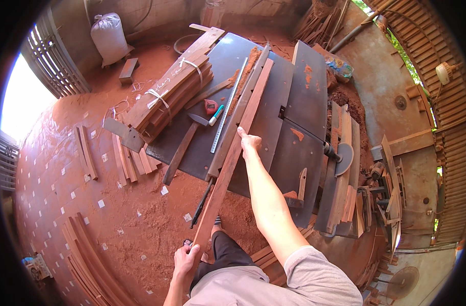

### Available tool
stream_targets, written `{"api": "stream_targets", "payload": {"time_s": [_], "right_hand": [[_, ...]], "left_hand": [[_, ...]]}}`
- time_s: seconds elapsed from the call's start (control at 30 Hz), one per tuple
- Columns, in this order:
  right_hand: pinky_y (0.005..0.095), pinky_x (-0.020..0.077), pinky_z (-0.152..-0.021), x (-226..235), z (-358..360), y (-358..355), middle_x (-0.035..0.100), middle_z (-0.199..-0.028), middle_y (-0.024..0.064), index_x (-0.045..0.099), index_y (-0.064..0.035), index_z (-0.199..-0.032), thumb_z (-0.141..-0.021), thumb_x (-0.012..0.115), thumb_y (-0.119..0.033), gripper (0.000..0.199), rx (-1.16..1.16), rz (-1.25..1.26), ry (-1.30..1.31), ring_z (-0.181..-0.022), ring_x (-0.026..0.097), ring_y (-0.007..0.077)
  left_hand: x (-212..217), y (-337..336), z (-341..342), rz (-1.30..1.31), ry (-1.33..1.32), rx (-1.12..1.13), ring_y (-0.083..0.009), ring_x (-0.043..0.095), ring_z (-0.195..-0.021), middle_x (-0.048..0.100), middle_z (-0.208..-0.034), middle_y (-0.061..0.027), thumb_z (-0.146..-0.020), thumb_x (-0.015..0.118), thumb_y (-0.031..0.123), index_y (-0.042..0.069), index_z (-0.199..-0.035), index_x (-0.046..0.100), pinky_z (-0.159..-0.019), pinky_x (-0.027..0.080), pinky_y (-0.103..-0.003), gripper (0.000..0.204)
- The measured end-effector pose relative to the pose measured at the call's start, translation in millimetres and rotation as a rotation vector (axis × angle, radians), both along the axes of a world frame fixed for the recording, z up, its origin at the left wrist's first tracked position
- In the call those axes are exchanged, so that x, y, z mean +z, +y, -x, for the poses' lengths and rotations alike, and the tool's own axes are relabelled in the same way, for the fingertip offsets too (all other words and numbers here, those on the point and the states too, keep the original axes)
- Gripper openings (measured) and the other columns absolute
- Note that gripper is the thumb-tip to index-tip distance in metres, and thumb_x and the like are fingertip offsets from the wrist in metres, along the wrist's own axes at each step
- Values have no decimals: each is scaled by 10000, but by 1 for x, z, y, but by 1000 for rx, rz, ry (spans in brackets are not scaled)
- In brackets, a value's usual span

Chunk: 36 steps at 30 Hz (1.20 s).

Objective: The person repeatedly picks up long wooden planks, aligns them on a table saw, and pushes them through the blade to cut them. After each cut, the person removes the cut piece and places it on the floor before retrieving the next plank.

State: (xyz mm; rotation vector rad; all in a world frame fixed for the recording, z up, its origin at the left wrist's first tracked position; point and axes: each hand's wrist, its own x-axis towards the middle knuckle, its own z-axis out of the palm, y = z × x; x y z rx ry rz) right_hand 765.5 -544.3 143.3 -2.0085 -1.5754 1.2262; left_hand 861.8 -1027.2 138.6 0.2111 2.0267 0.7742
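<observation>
A long reddish-brown wooden strip slants across the dark metal machine table, its far part lying along a straight fence. My left hand is closed around the strip's near end, which sticks out past the table edge in front of my body. Farther up, my right hand grips the strip's middle, thumb on top. Left of the fence lie a steel ruler, a red tape measure, a teal-and-white pen-like tool and a wood-handled hatchet-like tool.
Boards tied with white strips sit on the table's left. A round blade stands at its right, beside stacked boards. Wooden strips lie on the dusty tiled floor. A white sack stands at the back left.
</observation>
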Motion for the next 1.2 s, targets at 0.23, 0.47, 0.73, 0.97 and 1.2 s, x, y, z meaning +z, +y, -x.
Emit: {"api": "stream_targets", "payload": {"time_s": [0.23, 0.47, 0.73, 0.97, 1.2], "right_hand": [[496, 523, -847, -10, 5, 8, 744, -897, 211, 661, 8, -638, -754, 885, -469, 540, -29, -102, -20, -861, 705, 344], [459, 483, -1020, -7, 11, 18, 697, -1146, 252, 726, 19, -840, -728, 911, -438, 506, -17, -32, 10, -1128, 650, 353], [415, 461, -1080, -16, 11, 26, 648, -1292, 281, 735, 91, -1031, -702, 933, -416, 636, -44, -49, 62, -1239, 621, 312], [425, 443, -1122, -7, 12, 33, 614, -1343, 283, 728, 52, -1116, -716, 913, -453, 670, -25, -67, 8, -1298, 573, 372], [437, 467, -1090, -19, -28, -52, 661, -1263, 283, 745, 27, -1082, -697, 908, -498, 671, 1, -34, 42, -1265, 596, 380]], "left_hand": [[1, 9, 6, 0, 1, -10, -401, 700, -887, 718, -875, -247, -884, 635, 584, -3, -930, 759, -802, 522, -476, 601], [-5, 16, 7, 0, 13, -8, -400, 704, -899, 724, -884, -241, -889, 627, 606, 13, -925, 770, -812, 527, -478, 611], [-3, 21, 11, 33, -36, 1, -369, 716, -936, 738, -931, -234, -880, 621, 653, 15, -991, 775, -856, 542, -459, 666], [12, 30, 15, 46, -148, 52, -321, 717, -994, 753, -977, -202, -864, 629, 685, 27, -1029, 771, -875, 540, -430, 694], [7, -78, -9, -26, -299, -98, -169, 668, -811, 721, -879, -81, -903, 665, 604, -4, -1049, 723, -731, 536, -337, 628]]}}
